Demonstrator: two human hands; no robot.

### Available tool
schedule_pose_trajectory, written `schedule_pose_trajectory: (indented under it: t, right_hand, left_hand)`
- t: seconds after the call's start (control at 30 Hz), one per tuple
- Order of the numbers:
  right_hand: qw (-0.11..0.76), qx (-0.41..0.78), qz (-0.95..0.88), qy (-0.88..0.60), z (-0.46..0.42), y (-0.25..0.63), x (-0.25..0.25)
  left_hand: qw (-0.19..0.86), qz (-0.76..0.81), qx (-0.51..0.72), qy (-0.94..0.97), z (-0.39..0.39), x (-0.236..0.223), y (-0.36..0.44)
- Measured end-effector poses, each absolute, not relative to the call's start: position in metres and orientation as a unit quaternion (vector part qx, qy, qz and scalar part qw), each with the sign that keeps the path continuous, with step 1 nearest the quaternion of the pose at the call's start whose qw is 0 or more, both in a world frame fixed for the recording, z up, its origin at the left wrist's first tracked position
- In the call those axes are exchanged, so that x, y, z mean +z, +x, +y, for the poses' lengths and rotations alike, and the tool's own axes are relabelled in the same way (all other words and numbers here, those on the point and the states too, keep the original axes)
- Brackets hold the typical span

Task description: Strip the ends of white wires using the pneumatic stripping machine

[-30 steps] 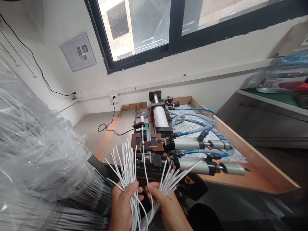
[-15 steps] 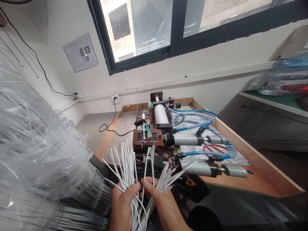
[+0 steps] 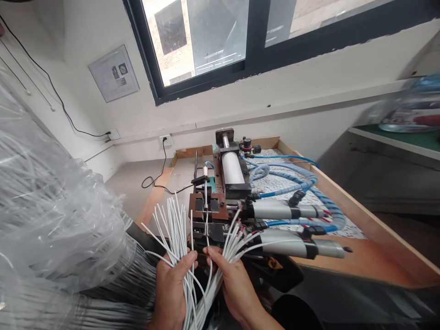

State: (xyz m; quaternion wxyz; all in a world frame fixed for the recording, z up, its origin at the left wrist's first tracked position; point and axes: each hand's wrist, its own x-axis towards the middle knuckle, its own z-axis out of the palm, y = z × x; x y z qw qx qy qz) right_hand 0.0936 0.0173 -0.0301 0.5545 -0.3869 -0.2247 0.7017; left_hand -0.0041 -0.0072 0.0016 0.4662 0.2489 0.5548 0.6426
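Note:
My left hand (image 3: 175, 279) is closed around a bundle of white wires (image 3: 175, 224) whose cut ends fan upward. My right hand (image 3: 233, 279) grips a second bundle of white wires (image 3: 237, 243), some with reddish tips. Between its thumb and forefinger, one single wire (image 3: 207, 231) stands upright, its top end at the brown jaw block of a pneumatic machine (image 3: 208, 206). A thin metal rod (image 3: 206, 195) points down just above that spot. Below my hands the wire bundles run together.
Silver air cylinders (image 3: 285, 243) and blue air hoses (image 3: 299, 178) lie at the right, inside a wooden-edged tray (image 3: 378, 238). Plastic-wrapped wire bundles (image 3: 62, 220) crowd the left. A shelf (image 3: 395, 142) stands far right, and a black power cord (image 3: 163, 169) crosses the table behind.
My right hand has brought a single wire up to the machine's jaws, which have moved closer together. The cylinder rods at the right have drawn in. My left hand has shifted slightly left.

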Motion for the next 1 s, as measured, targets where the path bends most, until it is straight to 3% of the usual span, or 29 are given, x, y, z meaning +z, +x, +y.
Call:
schedule_pose_trajectory:
  t: [0.2, 0.57, 0.83, 1.0]
  right_hand:
    - [0.490, 0.734, -0.317, -0.346, 0.011, 0.095, -0.024]
    - [0.515, 0.677, -0.354, -0.389, 0.007, 0.096, -0.025]
    - [0.576, 0.666, -0.248, -0.403, 0.008, 0.093, -0.028]
    - [0.568, 0.717, -0.177, -0.364, 0.017, 0.092, -0.024]
  left_hand:
    - [0.500, 0.509, 0.647, 0.268, -0.009, 0.001, 0.000]
    - [0.513, 0.490, 0.656, 0.257, -0.006, 0.006, 0.003]
    - [0.493, 0.522, 0.655, 0.238, -0.002, 0.001, -0.003]
    - [0.489, 0.537, 0.650, 0.225, 0.003, 0.007, -0.004]
